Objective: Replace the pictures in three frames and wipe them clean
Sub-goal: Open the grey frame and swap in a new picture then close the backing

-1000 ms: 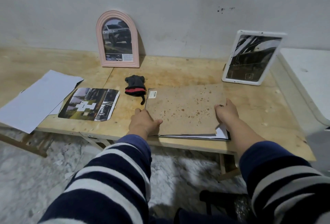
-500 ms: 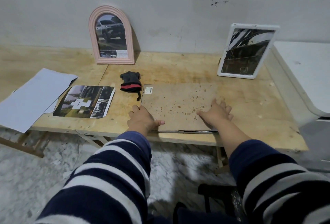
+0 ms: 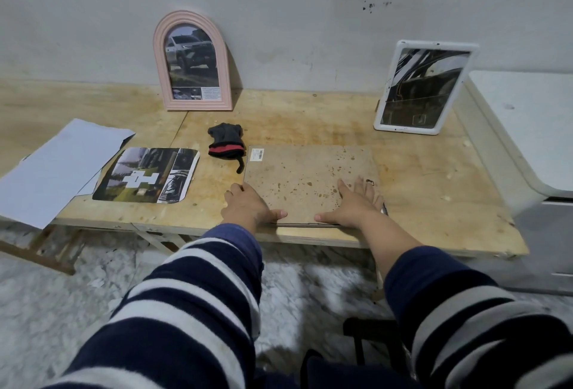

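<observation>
Backboard point(image 3: 310, 182) of third frame now pressed flat on desk point(image 3: 418, 190); right hand point(image 3: 353, 205) moved onto it, left hand point(image 3: 248, 207) too, both grips spread, seating new picture.

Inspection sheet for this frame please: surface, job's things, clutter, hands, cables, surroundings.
Surface: stained plywood table.
Job's things: pink arched frame and white frame lean on the wall; brown backing board lies flat; loose photo print; dark cloth.
Clutter: white paper sheets.
Hands: left hand rests at the board's near left corner; right hand presses flat on it.
Cables: nothing seen.
Surroundings: grey wall, white appliance.
</observation>
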